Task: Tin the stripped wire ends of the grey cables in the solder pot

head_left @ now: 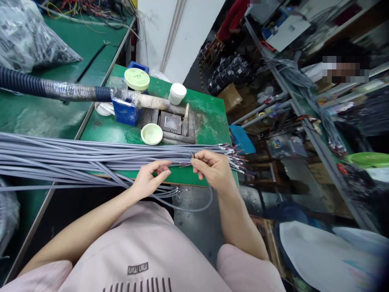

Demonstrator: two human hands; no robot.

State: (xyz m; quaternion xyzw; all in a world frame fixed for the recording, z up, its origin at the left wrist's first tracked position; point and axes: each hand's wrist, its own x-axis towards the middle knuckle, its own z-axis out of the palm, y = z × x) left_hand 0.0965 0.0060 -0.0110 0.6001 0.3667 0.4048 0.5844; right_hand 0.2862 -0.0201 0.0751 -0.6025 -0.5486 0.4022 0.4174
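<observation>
My right hand (212, 168) pinches thin dark wires (193, 155) between thumb and fingertips, near the right end of the bundle. Stripped coloured wires (184, 164) of a grey cable point toward this hand from the left. My left hand (152, 177) is at the near edge of the bundle, thumb and forefinger apart, with no object visible between them; its other fingers are partly hidden. Beneath and behind both hands lie the grey cables (75, 156), running across from the left, their bared coloured ends (235, 156) fanned out at the right. One cable (194, 210) loops below the table edge.
On the green table (209, 113) stand a solder pot (173, 123), a small pale dish (152, 134), a white tub (177, 94), a round-lidded container (136, 79) and a blue bin (126, 111). An extraction hose (75, 92) reaches in from the left. Another person (232, 20) is behind.
</observation>
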